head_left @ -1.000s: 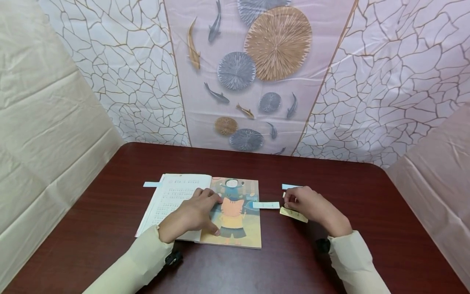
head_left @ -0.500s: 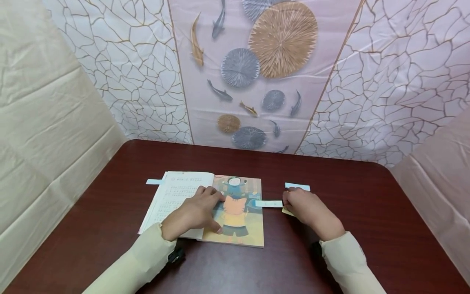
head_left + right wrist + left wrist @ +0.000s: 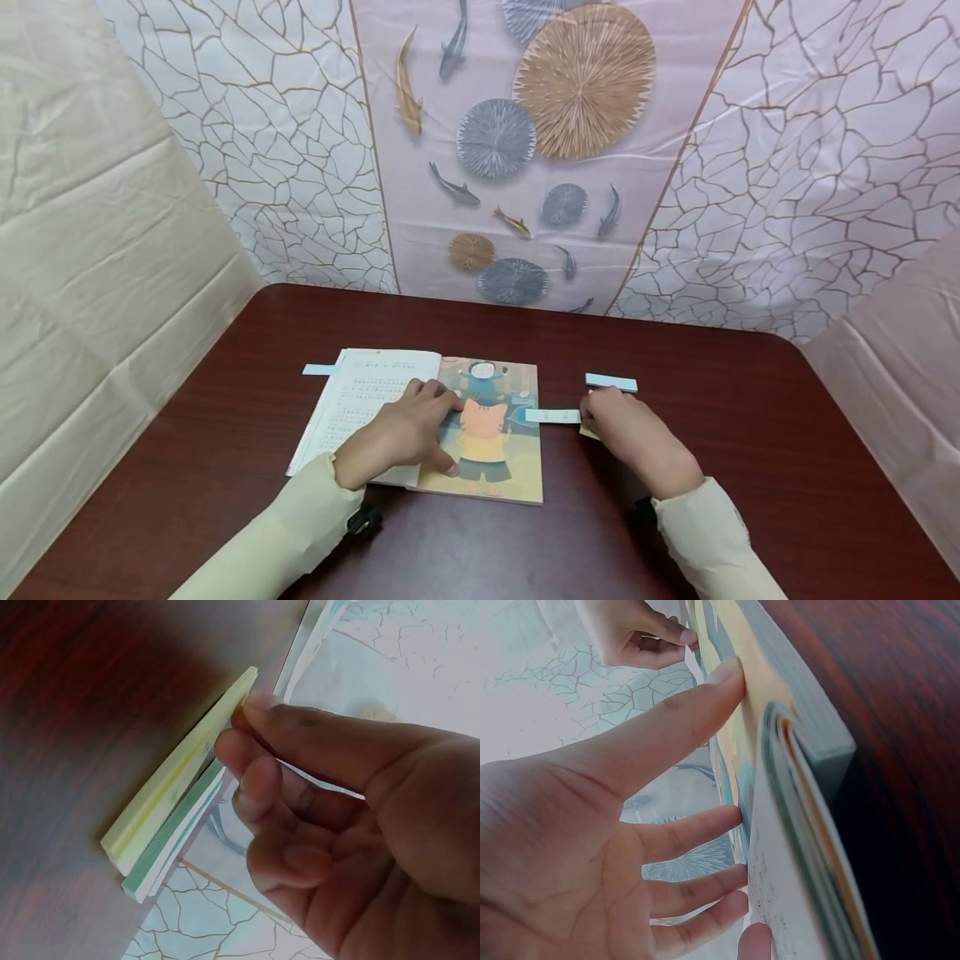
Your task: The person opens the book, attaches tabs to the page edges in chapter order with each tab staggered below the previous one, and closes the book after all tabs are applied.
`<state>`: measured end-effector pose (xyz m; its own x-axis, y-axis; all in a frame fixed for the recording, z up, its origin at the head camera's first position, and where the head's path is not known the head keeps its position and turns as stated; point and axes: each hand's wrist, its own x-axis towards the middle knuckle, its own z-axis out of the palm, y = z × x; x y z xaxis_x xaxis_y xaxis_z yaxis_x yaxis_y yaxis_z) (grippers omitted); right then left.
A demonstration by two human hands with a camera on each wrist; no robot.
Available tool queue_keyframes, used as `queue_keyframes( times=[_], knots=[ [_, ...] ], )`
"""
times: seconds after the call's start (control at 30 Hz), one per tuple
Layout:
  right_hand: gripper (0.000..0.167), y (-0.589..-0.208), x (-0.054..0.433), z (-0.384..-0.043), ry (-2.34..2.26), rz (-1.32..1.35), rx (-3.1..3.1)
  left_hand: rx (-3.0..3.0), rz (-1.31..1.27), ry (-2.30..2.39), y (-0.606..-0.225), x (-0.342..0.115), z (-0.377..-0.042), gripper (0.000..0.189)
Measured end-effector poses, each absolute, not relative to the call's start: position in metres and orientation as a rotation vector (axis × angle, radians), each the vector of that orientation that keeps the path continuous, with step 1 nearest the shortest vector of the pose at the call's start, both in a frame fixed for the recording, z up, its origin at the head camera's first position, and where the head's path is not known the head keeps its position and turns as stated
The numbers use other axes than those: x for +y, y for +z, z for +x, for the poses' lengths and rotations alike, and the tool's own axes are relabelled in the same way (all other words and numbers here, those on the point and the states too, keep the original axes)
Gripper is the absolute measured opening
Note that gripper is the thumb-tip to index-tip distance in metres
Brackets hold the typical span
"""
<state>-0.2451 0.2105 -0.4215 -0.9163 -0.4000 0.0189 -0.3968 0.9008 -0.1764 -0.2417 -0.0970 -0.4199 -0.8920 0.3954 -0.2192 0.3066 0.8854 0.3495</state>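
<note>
An open picture book [image 3: 483, 467] lies on the table, text on its left page and a cartoon cat on its right. Across it rests my left hand [image 3: 401, 429], fingers and thumb spread to hold it flat. A pale sticky-note strip [image 3: 553, 416] juts past the book's right edge. At that strip's outer end is my right hand [image 3: 630, 429]. In the right wrist view its thumb and forefinger pinch at the far end of a yellow sticky-note pad [image 3: 172, 780], fingertips hiding that end. Alongside lies a green-edged pad [image 3: 169, 859].
A light-blue sticky-note pad [image 3: 611, 382] lies just beyond the right hand. From the book's left edge sticks out a blue tab [image 3: 319, 369]. The dark red table [image 3: 480, 550] ends at a patterned cloth [image 3: 495, 242] hung behind.
My right hand has moved down and slightly left onto the yellow pad, covering most of it and uncovering the light-blue pad. The left hand stays on the book; the head view shifts slightly.
</note>
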Motion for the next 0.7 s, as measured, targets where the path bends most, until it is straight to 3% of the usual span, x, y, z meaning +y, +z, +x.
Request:
queue_keyframes(
  times=[0.27,0.47,0.7],
  knots=[
    [0.043,-0.419,0.198,-0.239,-0.126,-0.542,3.057,2.772,0.523,0.438,-0.42,-0.096,-0.241,0.083],
    [0.056,-0.417,0.197,-0.238,-0.216,-0.443,3.047,2.772,0.519,0.4,-0.419,-0.092,-0.238,0.081],
    [0.057,-0.416,0.198,-0.238,-0.203,-0.481,3.066,2.778,0.522,0.364,-0.416,-0.093,-0.236,0.076]
  ],
)
